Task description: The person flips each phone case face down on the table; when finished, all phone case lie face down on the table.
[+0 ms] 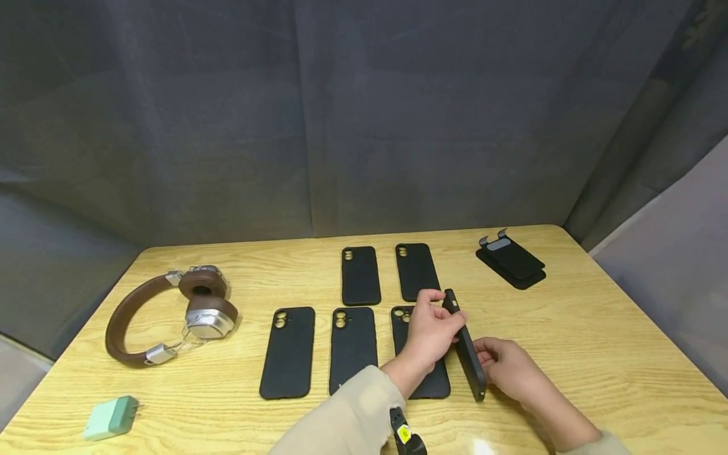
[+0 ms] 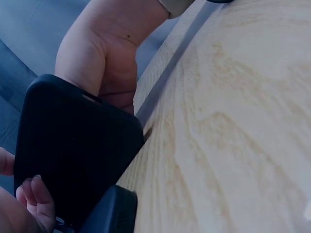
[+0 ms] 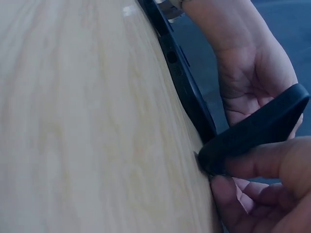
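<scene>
A black phone case stands tilted on its long edge at the right of the table. My left hand grips it near its far end, thumb and fingers on either side. At its near part, my right hand holds the case with curled fingers; the case hides some fingertips in the left wrist view. Under my left wrist lies a phone case, partly covered. Beside it is another phone case, then a third phone case. Behind them lie two more: one phone case and another phone case.
Brown and silver headphones lie at the left. A green plug charger is at the front left. At the back right sit stacked black flat pieces with a grey patch. A dark curtain hangs behind the wooden table.
</scene>
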`<action>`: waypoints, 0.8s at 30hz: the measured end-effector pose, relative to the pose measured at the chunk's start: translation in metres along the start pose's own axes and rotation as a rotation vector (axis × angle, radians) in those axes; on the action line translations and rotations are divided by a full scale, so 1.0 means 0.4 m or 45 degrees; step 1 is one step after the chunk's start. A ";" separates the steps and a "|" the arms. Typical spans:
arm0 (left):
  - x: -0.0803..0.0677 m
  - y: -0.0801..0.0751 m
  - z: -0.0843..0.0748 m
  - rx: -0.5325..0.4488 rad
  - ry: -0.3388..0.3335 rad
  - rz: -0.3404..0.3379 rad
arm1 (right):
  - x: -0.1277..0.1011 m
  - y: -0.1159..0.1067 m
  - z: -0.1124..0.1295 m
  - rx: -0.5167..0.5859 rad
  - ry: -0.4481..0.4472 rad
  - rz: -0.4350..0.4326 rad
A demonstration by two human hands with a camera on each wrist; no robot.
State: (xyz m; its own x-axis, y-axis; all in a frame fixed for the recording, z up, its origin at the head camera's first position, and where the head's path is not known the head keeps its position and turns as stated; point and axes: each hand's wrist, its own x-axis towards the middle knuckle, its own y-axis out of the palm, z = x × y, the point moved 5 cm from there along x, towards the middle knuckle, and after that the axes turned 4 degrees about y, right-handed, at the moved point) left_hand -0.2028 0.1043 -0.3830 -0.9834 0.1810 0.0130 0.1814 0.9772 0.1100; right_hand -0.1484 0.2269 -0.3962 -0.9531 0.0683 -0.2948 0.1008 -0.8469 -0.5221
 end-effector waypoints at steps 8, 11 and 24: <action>-0.002 0.007 -0.003 0.022 0.008 -0.006 | -0.037 -0.042 0.008 0.265 0.042 -0.066; -0.001 0.004 -0.003 0.034 0.017 -0.012 | -0.058 -0.052 0.023 0.297 0.038 -0.077; -0.007 0.005 -0.001 0.048 0.031 -0.009 | -0.088 -0.008 0.058 0.172 -0.018 0.016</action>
State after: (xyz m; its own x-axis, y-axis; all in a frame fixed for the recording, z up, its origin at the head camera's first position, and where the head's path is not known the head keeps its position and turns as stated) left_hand -0.1999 0.1059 -0.3824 -0.9844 0.1720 0.0363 0.1742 0.9820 0.0726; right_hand -0.1219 0.2149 -0.3656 -0.9561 0.0503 -0.2887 0.0746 -0.9110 -0.4057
